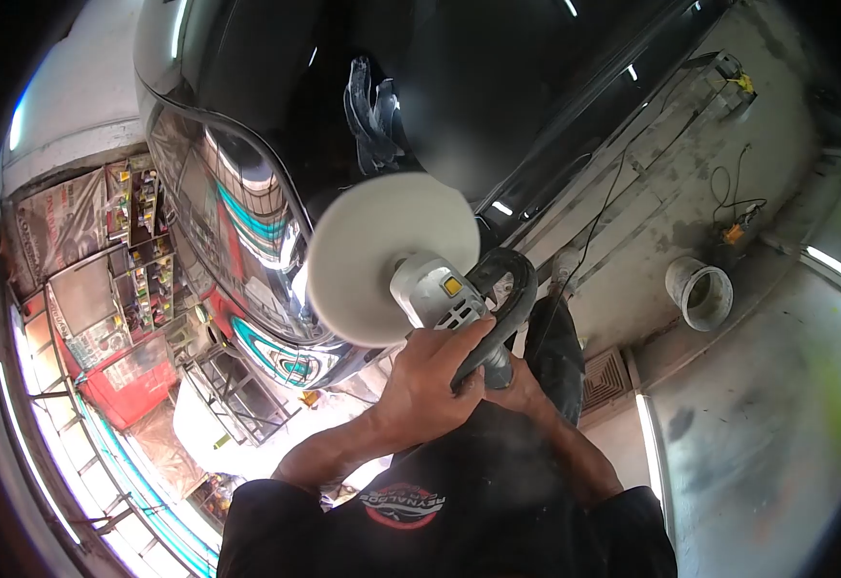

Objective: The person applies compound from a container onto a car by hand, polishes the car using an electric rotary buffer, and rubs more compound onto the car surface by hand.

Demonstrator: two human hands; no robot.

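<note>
A polisher (pixel 437 289) with a grey body and a black D-shaped handle is held between my two hands in front of my chest. Its large round white pad (pixel 382 255) faces away from me, at the corner of a glossy black car (pixel 478 87). My left hand (pixel 430 380) is closed over the rear of the polisher body. Beneath the handle, my right hand (pixel 520 393) is wrapped round the tool's back end, its fingers partly hidden. A crumpled dark cloth or glove (pixel 372 116) with whitish smears lies on the car's black panel beyond the pad.
A cable (pixel 605 202) runs along the floor on the right. A white bucket (pixel 700 294) stands near the wall, with an orange-and-black tool (pixel 734 233) behind it. To the left are shelves of small items (pixel 151 250) and a red panel (pixel 130 380).
</note>
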